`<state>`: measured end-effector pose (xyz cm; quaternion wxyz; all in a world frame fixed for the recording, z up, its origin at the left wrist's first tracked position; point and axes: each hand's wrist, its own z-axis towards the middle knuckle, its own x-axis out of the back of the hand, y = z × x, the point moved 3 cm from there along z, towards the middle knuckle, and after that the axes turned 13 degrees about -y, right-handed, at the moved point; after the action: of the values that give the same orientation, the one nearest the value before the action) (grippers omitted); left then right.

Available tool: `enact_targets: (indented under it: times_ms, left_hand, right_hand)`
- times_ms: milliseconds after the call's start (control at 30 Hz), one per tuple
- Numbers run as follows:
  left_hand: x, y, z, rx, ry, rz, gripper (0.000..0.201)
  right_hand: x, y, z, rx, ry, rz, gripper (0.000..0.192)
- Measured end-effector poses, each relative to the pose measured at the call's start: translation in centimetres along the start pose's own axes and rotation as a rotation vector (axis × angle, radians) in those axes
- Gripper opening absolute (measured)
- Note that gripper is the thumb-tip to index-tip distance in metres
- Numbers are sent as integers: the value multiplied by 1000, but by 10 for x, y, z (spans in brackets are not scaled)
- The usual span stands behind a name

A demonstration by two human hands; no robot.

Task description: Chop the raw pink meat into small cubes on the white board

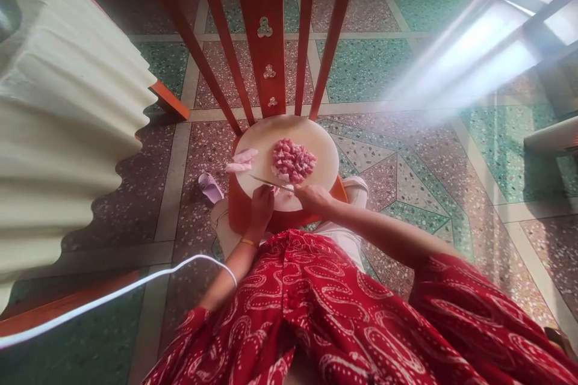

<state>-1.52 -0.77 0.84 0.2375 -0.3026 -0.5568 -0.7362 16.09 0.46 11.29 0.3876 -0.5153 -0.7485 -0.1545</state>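
A round, pale cutting board (pixel 323 147) lies on the seat of a red wooden chair. Diced raw meat (pixel 293 159) is heaped a little right of its middle, and pale pink strips of meat (pixel 242 160) rest at its left edge. My right hand (pixel 313 200) is closed round the handle of a knife (pixel 268 181), whose blade points left across the board. Just below the blade, my left hand (pixel 262 201) has its fingers closed at a small piece of meat (pixel 276 190) by the near edge. My fingers partly hide that piece.
The chair's slatted back (pixel 266 54) rises at the far side. A cream tablecloth (pixel 67 120) hangs at the left. A white cable (pixel 149 278) runs past my left forearm. A lilac slipper (pixel 210 188) lies on the speckled tile floor (pixel 365 69).
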Motion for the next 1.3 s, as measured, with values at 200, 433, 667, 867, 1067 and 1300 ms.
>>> enact_targets:
  times_ms: [200,433,667,867,1067,1300]
  left_hand:
    - [-5,-5,0,8,-6,-12,17]
    - [-5,-2,1,-58,-7,29,19]
    - [-1,0,-3,-37,-12,19,20]
    - [3,2,-5,4,-16,-1,20]
    - [-2,-4,-4,-15,-20,-21,18]
    - [-1,-1,-1,-16,-3,34,19]
  right_hand:
    - [5,-22,29,24,-50,-7,24]
    - [12,-36,58,66,14,5,25]
    - [-1,18,8,-117,-82,-18,33]
    - [-3,-9,5,-4,-30,-7,32]
    - [11,-42,42,25,-51,3,26]
    - [18,-43,53,61,-66,-16,27]
